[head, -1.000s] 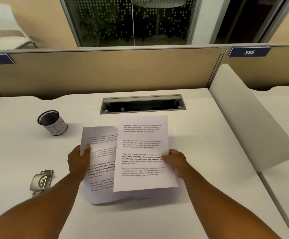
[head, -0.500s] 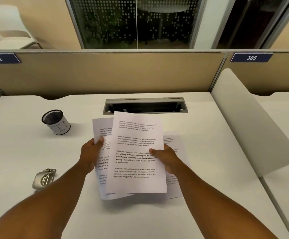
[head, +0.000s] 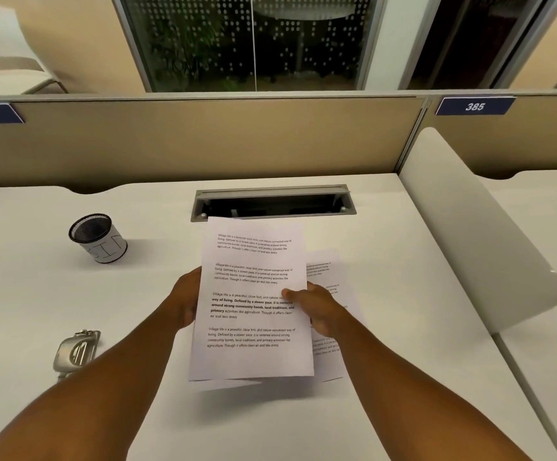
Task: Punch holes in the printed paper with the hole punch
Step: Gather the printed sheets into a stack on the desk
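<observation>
Bench (head: 37, 294) is carrying everything. Printed paper (head: 253, 304) is sitting mid-frame, lifted off the surface, long axis running up-down in the frame; another sheet (head: 328, 271) is lying under it to the right. Hole punch (head: 76, 352) is lying lower left, well apart from the paper, so the left hand (head: 185, 302) is nearer to it. Both grips are closing on the paper's side edges: left fingers curling behind, right hand (head: 318, 306) pinching with thumb on top.

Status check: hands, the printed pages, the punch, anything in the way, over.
Left hand and right hand grip printed sheets above desk. Hole punch untouched, desk's left. Another sheet underneath. Nothing blocking.
</observation>
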